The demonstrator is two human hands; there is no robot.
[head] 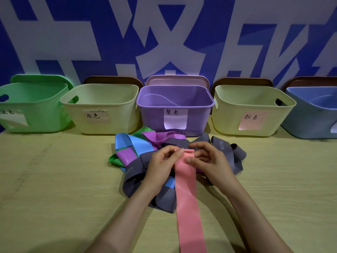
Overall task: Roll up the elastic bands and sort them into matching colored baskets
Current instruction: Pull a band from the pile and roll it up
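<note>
The far end of the pink band (186, 181) was pinched by the left hand (161, 162) and right hand (207, 160), rolling judged barely started, with tight, even turns needed next.

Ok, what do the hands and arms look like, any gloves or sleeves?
Both the left hand and right hand are bare: no gloves, rings or watch visible. Both forearms are uncovered, no sleeves in view.
</note>
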